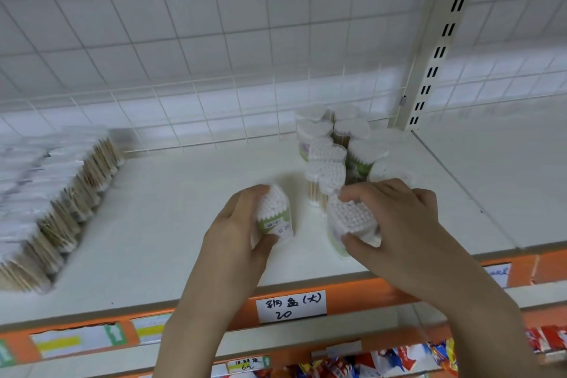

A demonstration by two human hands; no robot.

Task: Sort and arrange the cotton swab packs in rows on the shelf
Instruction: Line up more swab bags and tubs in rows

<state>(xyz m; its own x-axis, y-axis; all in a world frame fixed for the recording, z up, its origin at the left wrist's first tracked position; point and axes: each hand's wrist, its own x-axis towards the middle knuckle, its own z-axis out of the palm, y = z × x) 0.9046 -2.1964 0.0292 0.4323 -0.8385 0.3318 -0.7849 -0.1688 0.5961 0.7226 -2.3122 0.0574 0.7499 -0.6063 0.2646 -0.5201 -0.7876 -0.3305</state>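
Far left on the shelf (190, 193) I see a long bank of flat swab bundles (52, 193) lying packed together. Moving right, my left hand (236, 233) is curled around a green-labelled swab pack (274, 218), thumb below and fingers behind, tilted just above the board. Just beside it my right hand (395, 218) pinches a second pack (352, 221) from above, at the front of the standing rows (337, 150). I judge this the placing step: next, each pack wants setting upright, snug against the front of those rows. Both forearms reach up over the orange shelf edge (352, 288).
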